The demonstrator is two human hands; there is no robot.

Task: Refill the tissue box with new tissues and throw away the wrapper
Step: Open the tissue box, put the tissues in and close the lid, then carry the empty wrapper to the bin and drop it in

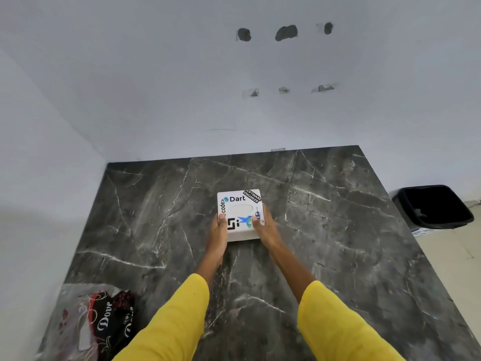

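A square white tissue box (240, 208) covered in stickers sits on the dark marbled table (325, 230), near its middle. An oval opening shows on its top. My left hand (218, 237) grips the box's left side, thumb on the top. My right hand (264, 229) grips its right side the same way. A crumpled wrapper (97, 324), clear plastic with black and red print, lies at the table's near left corner.
A black bin (433, 207) stands on the floor to the right of the table's far corner. White walls close in behind and to the left. Both arms wear yellow sleeves.
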